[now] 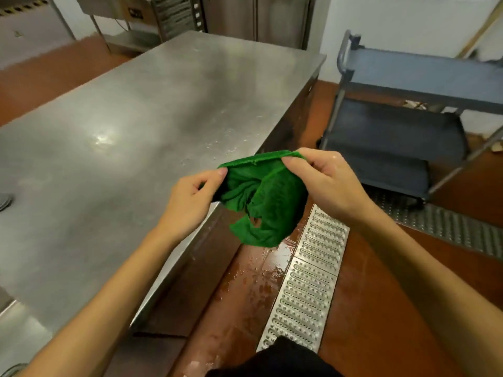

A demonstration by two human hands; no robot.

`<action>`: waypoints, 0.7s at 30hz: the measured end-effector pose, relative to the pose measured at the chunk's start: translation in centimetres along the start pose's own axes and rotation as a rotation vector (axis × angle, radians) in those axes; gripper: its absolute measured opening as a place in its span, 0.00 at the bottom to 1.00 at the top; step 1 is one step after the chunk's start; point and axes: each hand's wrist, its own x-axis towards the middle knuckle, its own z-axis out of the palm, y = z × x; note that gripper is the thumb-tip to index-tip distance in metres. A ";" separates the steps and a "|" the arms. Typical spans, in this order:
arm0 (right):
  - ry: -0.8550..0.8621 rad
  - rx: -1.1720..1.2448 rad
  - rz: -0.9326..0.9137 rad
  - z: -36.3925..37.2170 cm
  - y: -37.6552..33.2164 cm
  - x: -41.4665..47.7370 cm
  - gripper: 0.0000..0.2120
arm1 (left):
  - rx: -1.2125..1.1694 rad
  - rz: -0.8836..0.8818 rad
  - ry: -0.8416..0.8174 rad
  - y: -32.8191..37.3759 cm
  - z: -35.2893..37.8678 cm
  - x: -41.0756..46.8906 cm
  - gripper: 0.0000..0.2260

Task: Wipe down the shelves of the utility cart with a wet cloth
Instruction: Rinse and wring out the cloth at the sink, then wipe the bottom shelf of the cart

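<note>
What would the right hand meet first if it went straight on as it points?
Probably the steel table, just past the green cloth that the right hand pinches; depth is unclear.

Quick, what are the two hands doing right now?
Left hand: pinches the cloth at its top edge.
Right hand: pinches the same edge further along.

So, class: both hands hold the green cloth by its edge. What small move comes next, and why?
Probably fold the cloth into a flat pad: it hangs bunched between the left hand and right hand, and the cart stands apart to the right.
</note>
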 end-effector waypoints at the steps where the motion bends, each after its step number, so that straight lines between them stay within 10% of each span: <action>1: 0.004 -0.031 0.003 -1.6 1.1 -0.1 0.19 | 0.008 0.005 -0.004 0.6 1.6 0.9 0.21; 14: 0.390 -0.114 0.203 -19.2 12.5 -3.6 0.11 | 0.207 0.168 -0.301 6.7 18.7 10.2 0.32; 21: 0.492 -0.331 0.280 -26.6 15.7 -3.9 0.10 | 0.219 0.303 -0.522 9.3 26.1 16.3 0.22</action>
